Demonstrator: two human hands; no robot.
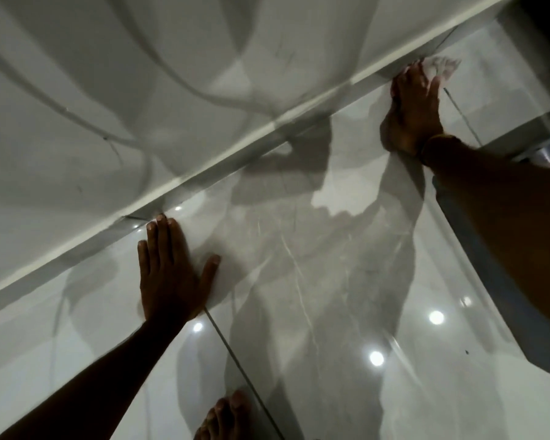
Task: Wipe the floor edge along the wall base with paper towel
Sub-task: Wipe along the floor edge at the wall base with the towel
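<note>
The wall base (204,176) runs diagonally from lower left to upper right, a grey skirting strip where the white wall meets the glossy floor (315,281). My right hand (413,106) presses a crumpled white paper towel (443,66) onto the floor edge against the skirting at the upper right; only part of the towel shows past my fingers. My left hand (169,274) lies flat on the tiles with fingers spread, its fingertips close to the skirting, holding nothing.
My bare foot (226,417) rests on the tiles at the bottom edge. Dark grout lines (235,354) cross the shiny marble-look floor, which reflects ceiling lights. A thin cable (77,119) hangs along the wall. A dark corner stands at the upper right.
</note>
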